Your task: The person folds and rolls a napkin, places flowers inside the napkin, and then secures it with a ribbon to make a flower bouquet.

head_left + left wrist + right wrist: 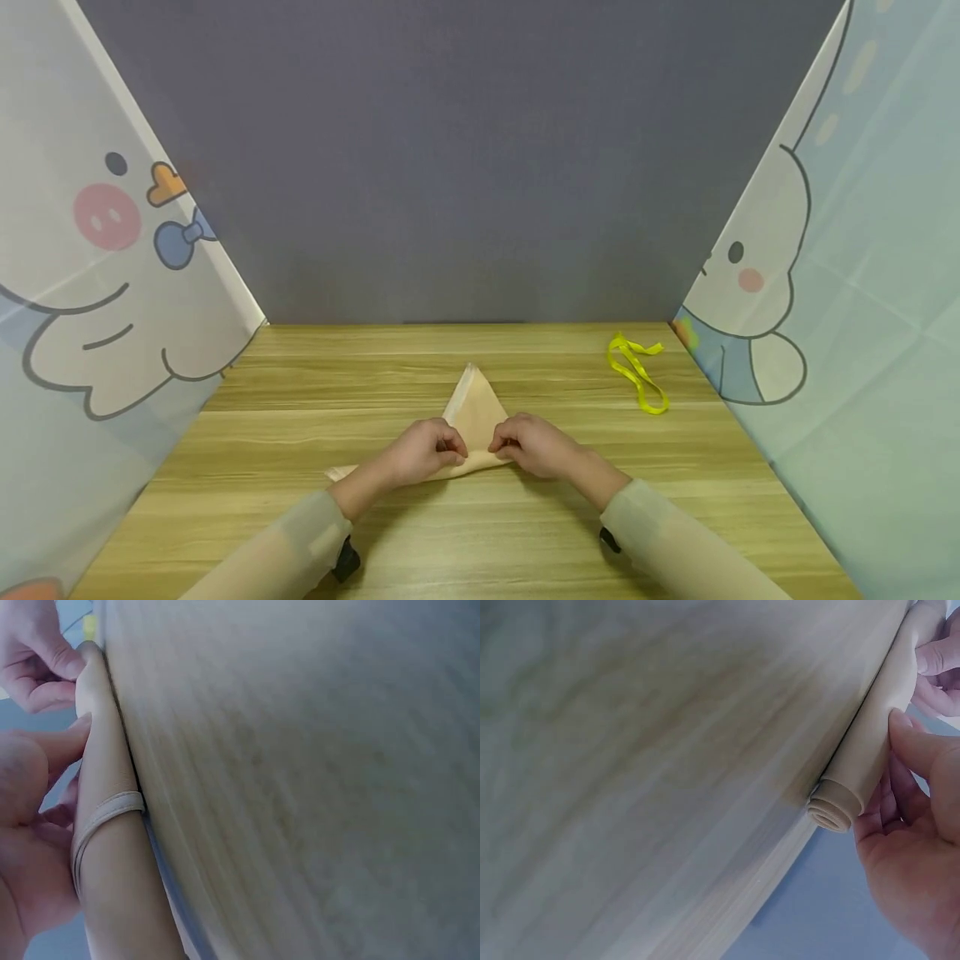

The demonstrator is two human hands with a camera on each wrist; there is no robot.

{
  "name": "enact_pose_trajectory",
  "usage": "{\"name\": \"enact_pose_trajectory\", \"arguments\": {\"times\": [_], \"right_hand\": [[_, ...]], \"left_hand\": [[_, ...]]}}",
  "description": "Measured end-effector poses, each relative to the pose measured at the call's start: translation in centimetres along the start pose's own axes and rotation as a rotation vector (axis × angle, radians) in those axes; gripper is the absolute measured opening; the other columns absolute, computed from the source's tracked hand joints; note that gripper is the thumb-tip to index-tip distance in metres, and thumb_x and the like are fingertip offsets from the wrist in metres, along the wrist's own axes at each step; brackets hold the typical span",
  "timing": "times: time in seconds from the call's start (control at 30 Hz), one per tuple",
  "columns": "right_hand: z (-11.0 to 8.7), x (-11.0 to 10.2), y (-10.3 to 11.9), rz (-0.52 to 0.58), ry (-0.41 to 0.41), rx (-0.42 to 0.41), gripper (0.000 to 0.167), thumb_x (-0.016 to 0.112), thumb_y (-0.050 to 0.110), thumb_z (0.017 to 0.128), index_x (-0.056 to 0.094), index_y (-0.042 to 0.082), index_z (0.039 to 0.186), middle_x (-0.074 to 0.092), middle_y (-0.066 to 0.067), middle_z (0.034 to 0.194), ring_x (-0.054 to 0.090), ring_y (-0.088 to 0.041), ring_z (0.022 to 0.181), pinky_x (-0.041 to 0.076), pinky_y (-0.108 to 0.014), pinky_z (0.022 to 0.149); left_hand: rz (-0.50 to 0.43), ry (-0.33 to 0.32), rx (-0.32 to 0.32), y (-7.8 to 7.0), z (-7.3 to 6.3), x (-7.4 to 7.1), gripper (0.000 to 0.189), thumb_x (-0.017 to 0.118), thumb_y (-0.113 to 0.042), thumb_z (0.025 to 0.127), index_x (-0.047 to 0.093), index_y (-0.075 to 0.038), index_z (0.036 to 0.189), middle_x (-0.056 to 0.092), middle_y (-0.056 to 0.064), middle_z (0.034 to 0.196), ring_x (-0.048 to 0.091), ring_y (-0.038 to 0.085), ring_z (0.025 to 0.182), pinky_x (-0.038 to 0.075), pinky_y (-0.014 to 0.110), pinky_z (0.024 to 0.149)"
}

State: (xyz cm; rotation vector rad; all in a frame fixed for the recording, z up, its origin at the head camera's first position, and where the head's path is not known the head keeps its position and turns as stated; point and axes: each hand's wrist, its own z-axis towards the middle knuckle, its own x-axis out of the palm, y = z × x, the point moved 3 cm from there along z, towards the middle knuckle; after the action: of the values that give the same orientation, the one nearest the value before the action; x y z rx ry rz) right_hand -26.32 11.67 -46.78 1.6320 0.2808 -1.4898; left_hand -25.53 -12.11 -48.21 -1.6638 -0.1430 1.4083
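Observation:
A beige cloth (477, 417) lies on the wooden table, its far part a flat triangle pointing away from me and its near edge rolled into a tube. My left hand (423, 450) pinches the roll left of its middle, thumb on the near side. Close by on the right, my right hand (536, 446) grips the same roll near its right end. Spiral layers show at that end of the rolled cloth (836, 799) in the right wrist view. In the left wrist view a folded band crosses the rolled cloth (124, 885) beside the left hand.
A yellow ribbon (637, 375) lies loosely looped at the table's back right. The wooden table (300, 367) meets a dark grey panel (465, 167) at the back. Printed cartoon curtains (862, 333) flank it on both sides.

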Motion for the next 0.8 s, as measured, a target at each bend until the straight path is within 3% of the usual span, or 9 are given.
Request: {"name": "enact_pose_trajectory", "arguments": {"times": [0.23, 0.37, 0.57, 0.8], "right_hand": [[-0.1, 0.0, 0.0, -0.02, 0.0, -0.019, 0.007, 0.075, 0.014, 0.105, 0.082, 0.016, 0.107, 0.077, 0.006, 0.107, 0.067, -0.016, 0.106, 0.057, -0.032, 0.093], [-0.3, 0.0, 0.3, -0.073, -0.006, -0.032, 0.007, 0.077, 0.016, 0.105, 0.083, 0.016, 0.108, 0.072, 0.006, 0.107, 0.064, -0.016, 0.107, 0.056, -0.032, 0.092], [-0.4, -0.2, 0.5, -0.1, 0.008, -0.043, 0.01, 0.084, 0.018, 0.099, 0.083, 0.015, 0.109, 0.069, 0.007, 0.106, 0.06, -0.013, 0.106, 0.055, -0.03, 0.092], [-0.4, -0.2, 0.3, -0.098, -0.006, -0.067, 0.011, 0.079, 0.018, 0.102, 0.085, 0.015, 0.111, 0.077, 0.006, 0.106, 0.065, -0.013, 0.103, 0.058, -0.032, 0.092]], "left_hand": [[0.201, -0.023, 0.151, -0.7, -0.3, -0.1, 0.003, 0.084, -0.017, 0.097, 0.086, -0.016, 0.099, 0.064, -0.009, 0.095, 0.052, 0.003, 0.088, 0.038, 0.028, 0.084], [0.215, 0.003, 0.186, -1.1, -0.5, -0.2, 0.016, 0.09, -0.02, 0.091, 0.083, -0.012, 0.103, 0.066, -0.007, 0.097, 0.049, -0.001, 0.082, 0.041, 0.023, 0.079], [0.214, 0.025, 0.182, -0.8, -0.4, 0.0, 0.014, 0.089, -0.017, 0.094, 0.081, -0.01, 0.104, 0.074, -0.004, 0.099, 0.058, -0.001, 0.086, 0.053, 0.021, 0.077], [0.134, 0.042, 0.088, -0.6, -0.6, 0.2, 0.008, 0.08, -0.017, 0.102, 0.086, -0.013, 0.105, 0.081, -0.006, 0.097, 0.06, -0.004, 0.081, 0.053, 0.021, 0.073]]}}
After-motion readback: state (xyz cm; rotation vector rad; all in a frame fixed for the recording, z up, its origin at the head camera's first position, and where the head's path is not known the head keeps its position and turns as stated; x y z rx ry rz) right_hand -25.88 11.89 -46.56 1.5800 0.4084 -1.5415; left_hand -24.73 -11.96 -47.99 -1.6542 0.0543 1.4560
